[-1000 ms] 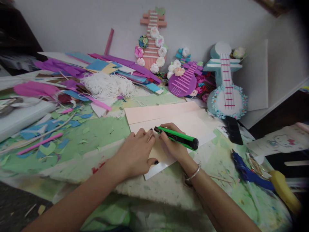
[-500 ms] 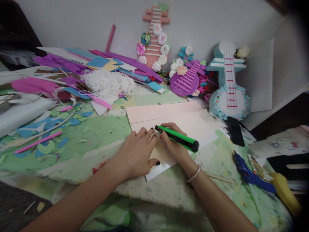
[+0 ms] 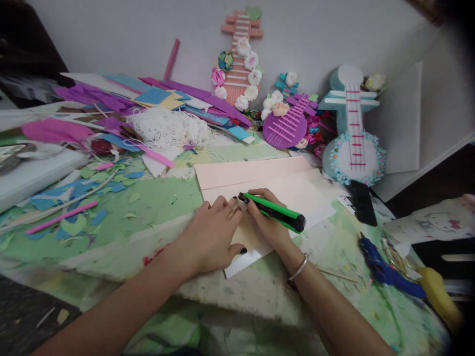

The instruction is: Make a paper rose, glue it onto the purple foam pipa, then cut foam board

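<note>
My right hand (image 3: 265, 223) grips a green and black utility knife (image 3: 273, 211), its tip pointing left onto a pale pink foam sheet (image 3: 256, 173) on the green table. Beside it, my left hand (image 3: 211, 236) lies flat with fingers together, pressing down a tan card piece (image 3: 249, 237) on the sheet. The two hands touch near the knife tip. A silver bangle (image 3: 298, 268) sits on my right wrist.
Three paper guitar models, pink (image 3: 239, 59), purple (image 3: 287, 123) and teal (image 3: 352, 138), lean on the back wall. A heap of coloured foam sheets (image 3: 148, 101), white string (image 3: 168, 129) and scraps fills the left. A black phone (image 3: 361, 202) and a blue glue gun (image 3: 386, 269) lie at the right.
The hands and knife have hardly moved; only the camera view has drifted slightly.
</note>
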Motion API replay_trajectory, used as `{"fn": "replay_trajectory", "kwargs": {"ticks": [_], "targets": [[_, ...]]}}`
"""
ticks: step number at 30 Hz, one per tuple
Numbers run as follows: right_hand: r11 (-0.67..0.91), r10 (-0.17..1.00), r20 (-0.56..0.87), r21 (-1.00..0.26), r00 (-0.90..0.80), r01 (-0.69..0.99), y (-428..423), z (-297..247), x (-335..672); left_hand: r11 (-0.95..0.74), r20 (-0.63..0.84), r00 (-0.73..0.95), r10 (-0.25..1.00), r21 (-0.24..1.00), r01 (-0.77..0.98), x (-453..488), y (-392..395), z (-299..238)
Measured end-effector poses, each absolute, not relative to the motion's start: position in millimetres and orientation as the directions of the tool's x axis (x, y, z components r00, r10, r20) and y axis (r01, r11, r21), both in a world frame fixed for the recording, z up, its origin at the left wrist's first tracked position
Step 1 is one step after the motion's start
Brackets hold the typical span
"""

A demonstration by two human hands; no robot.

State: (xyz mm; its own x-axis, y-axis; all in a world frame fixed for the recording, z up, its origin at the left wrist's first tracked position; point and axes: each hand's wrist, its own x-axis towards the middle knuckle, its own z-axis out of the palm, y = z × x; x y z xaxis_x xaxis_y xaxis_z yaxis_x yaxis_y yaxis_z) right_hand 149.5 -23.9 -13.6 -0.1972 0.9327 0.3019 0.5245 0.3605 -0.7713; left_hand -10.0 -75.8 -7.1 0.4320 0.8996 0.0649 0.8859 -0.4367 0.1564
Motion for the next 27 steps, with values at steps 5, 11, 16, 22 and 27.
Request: {"fn": "replay_trajectory", "kwargs": {"ticks": [5, 11, 16, 22, 27], "targets": [[0.451, 0.893, 0.373, -0.733, -0.253, 0.509, -22.0, -19.5, 152.0, -0.439, 0.074, 0.432, 0.899, 0.163, 0.884, -9.7, -76.0, -5.9], [0.509, 0.860, 0.440, -0.693, -0.260, 0.510, -23.7, -24.8, 153.8, -0.436, 0.066, 0.431, 0.900, 0.166, 0.885, -10.5, -75.6, -8.7], [0.506, 0.861, 0.436, -0.687, -0.262, 0.521, -26.5, -22.3, 153.2, -0.445, 0.084, 0.437, 0.895, 0.154, 0.882, -10.6, -75.9, -8.5], [0.488, 0.869, 0.434, -0.683, -0.236, 0.543, -30.1, -20.0, 152.6, -0.439, 0.070, 0.434, 0.898, 0.153, 0.885, -10.2, -75.9, -8.1], [0.520, 0.854, 0.433, -0.676, -0.288, 0.523, -32.6, -18.4, 155.4, -0.436, 0.077, 0.429, 0.900, 0.156, 0.886, -10.9, -75.5, -9.7]]}}
